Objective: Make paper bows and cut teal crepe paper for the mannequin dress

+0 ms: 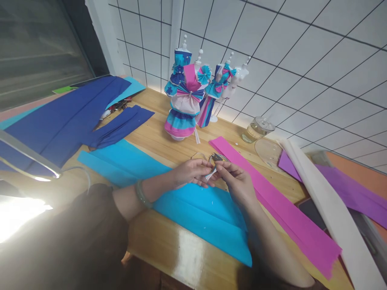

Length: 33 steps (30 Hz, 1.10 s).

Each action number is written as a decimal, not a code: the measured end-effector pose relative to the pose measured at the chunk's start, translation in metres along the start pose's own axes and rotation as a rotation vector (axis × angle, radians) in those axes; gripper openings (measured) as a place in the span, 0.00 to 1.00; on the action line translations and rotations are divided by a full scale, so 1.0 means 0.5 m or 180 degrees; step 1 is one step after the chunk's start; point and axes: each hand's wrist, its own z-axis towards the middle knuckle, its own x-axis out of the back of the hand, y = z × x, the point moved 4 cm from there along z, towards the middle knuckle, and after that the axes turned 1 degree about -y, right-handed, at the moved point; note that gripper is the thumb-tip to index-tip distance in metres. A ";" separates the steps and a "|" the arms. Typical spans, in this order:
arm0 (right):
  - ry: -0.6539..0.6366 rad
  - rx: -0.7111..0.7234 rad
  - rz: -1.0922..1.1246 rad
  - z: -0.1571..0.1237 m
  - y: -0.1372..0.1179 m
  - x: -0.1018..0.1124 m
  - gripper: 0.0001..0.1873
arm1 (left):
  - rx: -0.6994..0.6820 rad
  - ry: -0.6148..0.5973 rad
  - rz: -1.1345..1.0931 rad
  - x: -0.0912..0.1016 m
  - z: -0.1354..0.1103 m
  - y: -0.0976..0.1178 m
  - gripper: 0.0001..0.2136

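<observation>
My left hand (190, 172) and my right hand (236, 181) meet above the wooden table (169, 245), both pinched on a small pale strip of paper (211, 174) held between the fingertips. A green bangle (142, 194) circles my left wrist. Under the hands lies a light blue crepe sheet (193, 209). A long pink crepe strip (272, 205) runs just right of my right hand. A small round dish with dark metal bits (218, 157) sits right behind the fingers.
Several mini mannequins in paper dresses (189, 96) stand at the back by the tiled wall. Dark blue sheets (66, 117) lie at left, scissors (113, 108) among them. A glass jar (257, 129) with its lid, white roll (326, 209) and purple sheet (353, 193) sit at right. A lamp (30, 161) glares at left.
</observation>
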 end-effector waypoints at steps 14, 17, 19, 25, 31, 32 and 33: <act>-0.0006 0.0099 -0.0070 0.004 0.005 -0.004 0.19 | -0.0361 0.0563 0.0457 0.018 0.005 0.003 0.15; -0.0165 0.0022 -0.0136 0.001 0.005 -0.013 0.16 | -0.0451 0.0594 0.0100 0.021 0.005 0.007 0.14; -0.0291 -0.0041 -0.0193 -0.002 0.005 -0.020 0.15 | -0.0455 0.0534 -0.0082 0.020 0.005 0.008 0.13; -0.0408 -0.0173 -0.0232 -0.010 0.005 -0.033 0.15 | -0.0389 0.0419 -0.0276 0.023 0.007 0.002 0.13; -0.0364 -0.0116 -0.0407 -0.010 0.004 -0.031 0.16 | -0.0286 0.0441 -0.0271 0.023 0.007 -0.004 0.14; -0.0357 -0.0105 -0.0437 -0.009 0.003 -0.029 0.15 | -0.0278 0.0449 -0.0266 0.022 0.007 -0.003 0.14; -0.0349 -0.0089 -0.0460 -0.008 0.002 -0.028 0.14 | -0.0275 0.0450 -0.0258 0.022 0.006 -0.003 0.14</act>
